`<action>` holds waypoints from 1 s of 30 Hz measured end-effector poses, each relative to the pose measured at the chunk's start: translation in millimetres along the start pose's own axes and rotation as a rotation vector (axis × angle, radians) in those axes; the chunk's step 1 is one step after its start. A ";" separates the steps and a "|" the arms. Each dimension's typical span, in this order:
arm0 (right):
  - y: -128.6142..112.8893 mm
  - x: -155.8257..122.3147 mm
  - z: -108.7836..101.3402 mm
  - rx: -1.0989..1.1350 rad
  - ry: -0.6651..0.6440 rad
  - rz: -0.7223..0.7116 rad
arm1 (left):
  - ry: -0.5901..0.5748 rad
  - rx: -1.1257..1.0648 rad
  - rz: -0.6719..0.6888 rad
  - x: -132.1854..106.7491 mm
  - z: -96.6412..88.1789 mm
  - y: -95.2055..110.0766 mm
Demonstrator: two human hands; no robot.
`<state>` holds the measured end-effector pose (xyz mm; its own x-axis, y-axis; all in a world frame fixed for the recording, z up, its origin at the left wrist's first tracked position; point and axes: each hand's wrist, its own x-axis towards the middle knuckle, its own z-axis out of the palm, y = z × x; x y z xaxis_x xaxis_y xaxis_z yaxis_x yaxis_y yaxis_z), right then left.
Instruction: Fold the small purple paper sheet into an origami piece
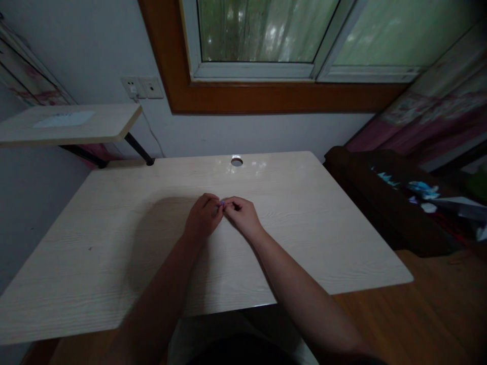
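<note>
A tiny purple piece (221, 203) shows between the fingertips of both hands, above the middle of the pale wood-grain desk (304, 228). My left hand (203, 215) is closed in a pinch on its left side. From the right, my right hand (242, 214) pinches the same piece with thumb and forefinger. Most of the piece is covered by the fingers, and it is too small to tell its kind.
A raised shelf (68, 126) with a sheet of paper (64, 119) stands at the back left. A round cable hole (236, 161) lies near the desk's back edge. To the right, a dark brown seat (365, 192) holds blue and white items (422, 190).
</note>
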<state>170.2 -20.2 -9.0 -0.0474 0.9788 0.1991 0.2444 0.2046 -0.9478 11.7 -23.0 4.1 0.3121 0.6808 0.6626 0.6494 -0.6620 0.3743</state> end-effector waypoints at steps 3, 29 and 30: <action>0.0 0.3 0.4 -0.002 0.003 0.004 | -0.003 -0.004 -0.006 -0.3 0.2 0.2; -4.0 0.6 -0.8 0.015 0.018 0.027 | 0.034 0.013 -0.004 1.5 0.9 0.1; -5.2 0.5 -1.0 0.023 0.018 0.034 | 0.039 0.002 -0.008 1.5 0.7 -0.1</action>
<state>169.9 -20.7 -3.8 -0.0216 0.9851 0.1707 0.2233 0.1712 -0.9596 12.6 -21.7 4.7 0.2793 0.6733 0.6846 0.6533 -0.6558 0.3784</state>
